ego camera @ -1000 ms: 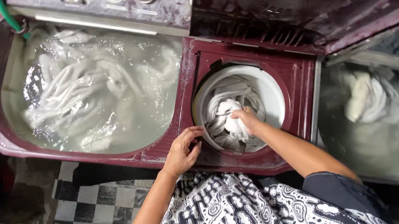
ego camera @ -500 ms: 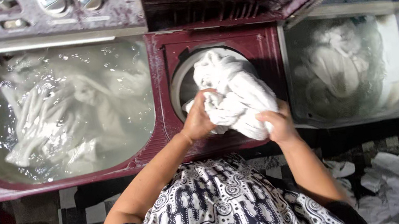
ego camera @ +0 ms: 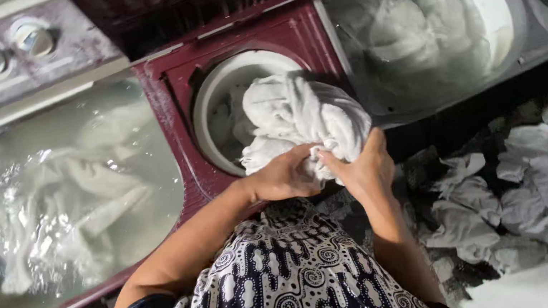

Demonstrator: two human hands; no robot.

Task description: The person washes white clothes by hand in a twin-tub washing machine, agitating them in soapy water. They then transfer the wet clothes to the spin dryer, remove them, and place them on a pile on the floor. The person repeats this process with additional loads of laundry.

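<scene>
A bundle of white wet cloth [ego camera: 301,117] is held over the front rim of the round spin tub [ego camera: 221,89], its bulk lying away from the body. Both grips are clenched on its near end: left hand [ego camera: 288,173] and right hand [ego camera: 367,170] side by side, equally near.

White bundle [ego camera: 305,117] blocks the spinner opening [ego camera: 221,89]; only its left part stays open.
</scene>
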